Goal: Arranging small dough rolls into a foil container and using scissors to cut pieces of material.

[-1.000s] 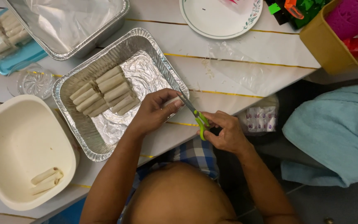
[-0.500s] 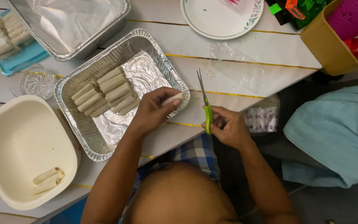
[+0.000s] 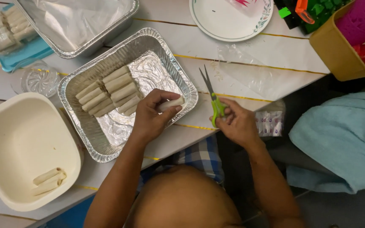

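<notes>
Seen from the head camera, looking straight down: much lies at the frame's edges and is cut off. A second foil tray covered with clear film runs off the top, a tan basket holding a pink sponge is clipped at the right, and a wrapped stack of pale rolls on a blue tray is cropped at the upper left. What the small packet at the counter's edge contains is hard to make out.

On the pale plank counter, an open foil tray holds two rows of thin pale rolls packed side by side in its upper left half, the rest bare foil. A cream plastic tub to its left holds a few rolls in its lower corner. A patterned plate sits near the top, a clear glass dish between tub and trays.

The left hand hangs over the foil tray's right rim, fingers closed around a single roll held level just above the rim. The right hand rests at the counter's near edge, fingers wrapped on the green handles of scissors, whose blades stand slightly parted and point away from the person. A blue towel lies at the right, off the counter.
</notes>
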